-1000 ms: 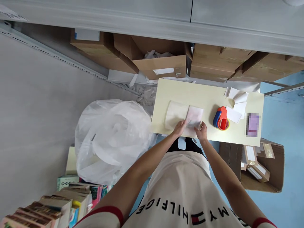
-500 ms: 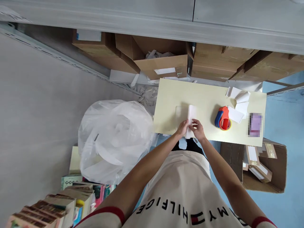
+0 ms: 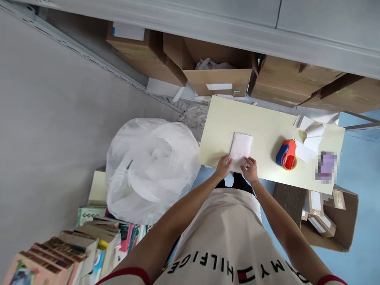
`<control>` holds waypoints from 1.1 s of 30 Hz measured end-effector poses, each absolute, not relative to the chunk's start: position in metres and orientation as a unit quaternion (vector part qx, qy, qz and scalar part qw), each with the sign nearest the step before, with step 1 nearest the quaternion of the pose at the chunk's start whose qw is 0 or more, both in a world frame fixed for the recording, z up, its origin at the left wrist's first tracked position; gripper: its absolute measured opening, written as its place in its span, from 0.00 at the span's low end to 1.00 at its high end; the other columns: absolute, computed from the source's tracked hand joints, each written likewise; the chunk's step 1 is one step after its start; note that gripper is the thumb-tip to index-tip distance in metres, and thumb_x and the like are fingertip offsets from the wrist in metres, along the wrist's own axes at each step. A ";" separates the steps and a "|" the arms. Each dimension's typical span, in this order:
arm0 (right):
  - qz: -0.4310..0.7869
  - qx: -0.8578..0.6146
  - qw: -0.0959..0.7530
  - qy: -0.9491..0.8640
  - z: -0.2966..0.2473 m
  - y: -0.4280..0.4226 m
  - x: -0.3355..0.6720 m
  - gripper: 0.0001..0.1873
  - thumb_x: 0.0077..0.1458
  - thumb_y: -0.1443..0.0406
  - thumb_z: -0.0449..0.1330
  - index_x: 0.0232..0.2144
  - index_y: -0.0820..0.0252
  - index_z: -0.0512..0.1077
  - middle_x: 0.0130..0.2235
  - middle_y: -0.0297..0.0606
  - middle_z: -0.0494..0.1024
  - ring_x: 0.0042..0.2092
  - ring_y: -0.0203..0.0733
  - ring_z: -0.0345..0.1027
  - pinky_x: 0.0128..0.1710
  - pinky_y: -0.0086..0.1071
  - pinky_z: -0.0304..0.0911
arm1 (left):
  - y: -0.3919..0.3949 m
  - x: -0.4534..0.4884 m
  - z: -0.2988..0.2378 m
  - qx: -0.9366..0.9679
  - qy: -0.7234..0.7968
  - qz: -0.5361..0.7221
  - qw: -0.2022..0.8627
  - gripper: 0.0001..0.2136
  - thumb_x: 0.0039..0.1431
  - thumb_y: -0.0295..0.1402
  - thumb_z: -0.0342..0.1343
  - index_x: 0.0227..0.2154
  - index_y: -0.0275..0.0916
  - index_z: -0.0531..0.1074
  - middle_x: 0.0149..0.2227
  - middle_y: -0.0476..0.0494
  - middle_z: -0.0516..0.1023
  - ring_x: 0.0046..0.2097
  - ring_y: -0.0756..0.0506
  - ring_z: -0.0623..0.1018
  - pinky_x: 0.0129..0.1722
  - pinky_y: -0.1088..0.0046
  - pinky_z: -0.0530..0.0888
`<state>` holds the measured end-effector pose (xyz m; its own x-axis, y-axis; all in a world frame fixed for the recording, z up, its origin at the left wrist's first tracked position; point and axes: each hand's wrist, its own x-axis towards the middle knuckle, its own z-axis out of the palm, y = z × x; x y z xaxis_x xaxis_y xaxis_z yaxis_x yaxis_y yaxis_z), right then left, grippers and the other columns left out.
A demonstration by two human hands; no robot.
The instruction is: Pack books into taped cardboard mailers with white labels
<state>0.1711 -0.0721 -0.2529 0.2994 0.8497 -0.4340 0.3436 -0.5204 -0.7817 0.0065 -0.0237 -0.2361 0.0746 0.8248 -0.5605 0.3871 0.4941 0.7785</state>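
Note:
A flat white rectangular packet (image 3: 241, 145), seemingly wrapped in a thin white sheet, lies near the front edge of the cream table (image 3: 261, 118). My left hand (image 3: 224, 167) grips its near left corner, thumb on top. At the near right corner, my right hand (image 3: 249, 169) pinches the packet's edge with curled fingers. What is inside the wrapping is hidden. To the right on the table stands a red and blue tape dispenser (image 3: 286, 154) with a roll of tape.
White paper pieces (image 3: 308, 138) and a blurred purple item (image 3: 326, 166) lie at the table's right. A large translucent plastic bag (image 3: 154, 170) stands left, with books (image 3: 71, 249) below. Cardboard boxes (image 3: 219, 81) line the shelf; an open carton (image 3: 341, 229) sits lower right.
The narrow folded white strip and the thin sheet beside it now form one wider flat packet. My right hand has moved down to its near corner. The view has turned slightly.

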 end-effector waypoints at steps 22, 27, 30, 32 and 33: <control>0.416 -0.725 0.302 -0.459 -0.286 0.135 0.082 0.33 0.42 0.64 0.64 0.53 0.60 0.68 0.58 0.50 0.60 0.52 0.52 0.66 0.52 0.48 0.69 | 0.157 -0.059 -0.277 0.555 0.637 0.282 0.454 0.25 0.60 0.48 0.53 0.54 0.35 0.68 0.60 0.32 0.66 0.64 0.37 0.61 0.66 0.58 0.53; 0.418 -0.720 0.297 -0.468 -0.283 0.137 0.087 0.32 0.41 0.66 0.64 0.53 0.60 0.69 0.57 0.50 0.61 0.51 0.52 0.66 0.51 0.47 0.69 | 0.158 -0.060 -0.276 0.563 0.625 0.286 0.459 0.27 0.58 0.49 0.55 0.55 0.34 0.68 0.61 0.31 0.65 0.65 0.35 0.60 0.66 0.57 0.52; 0.420 -0.718 0.287 -0.475 -0.279 0.137 0.089 0.34 0.41 0.65 0.65 0.54 0.60 0.68 0.57 0.50 0.60 0.52 0.52 0.66 0.52 0.48 0.68 | 0.160 -0.061 -0.274 0.565 0.617 0.277 0.473 0.28 0.58 0.49 0.54 0.54 0.33 0.68 0.61 0.29 0.65 0.65 0.34 0.61 0.66 0.56 0.53; 0.414 -0.719 0.285 -0.480 -0.275 0.135 0.091 0.37 0.40 0.64 0.66 0.56 0.59 0.66 0.58 0.50 0.60 0.55 0.54 0.63 0.53 0.50 0.66 | 0.161 -0.060 -0.272 0.562 0.616 0.273 0.480 0.27 0.59 0.49 0.52 0.54 0.33 0.68 0.61 0.29 0.65 0.65 0.34 0.61 0.66 0.55 0.53; 0.410 -0.721 0.285 -0.480 -0.272 0.132 0.091 0.39 0.40 0.63 0.67 0.57 0.59 0.64 0.59 0.50 0.60 0.56 0.55 0.61 0.54 0.51 0.65 | 0.161 -0.060 -0.271 0.557 0.621 0.272 0.480 0.27 0.60 0.49 0.51 0.54 0.33 0.68 0.62 0.29 0.65 0.66 0.35 0.60 0.66 0.54 0.53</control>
<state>0.0913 0.1325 -0.2723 0.2023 0.9267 -0.3168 0.4588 -0.3754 -0.8053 -0.0597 0.1610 -0.2707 0.0817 0.9527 -0.2926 0.4302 0.2311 0.8726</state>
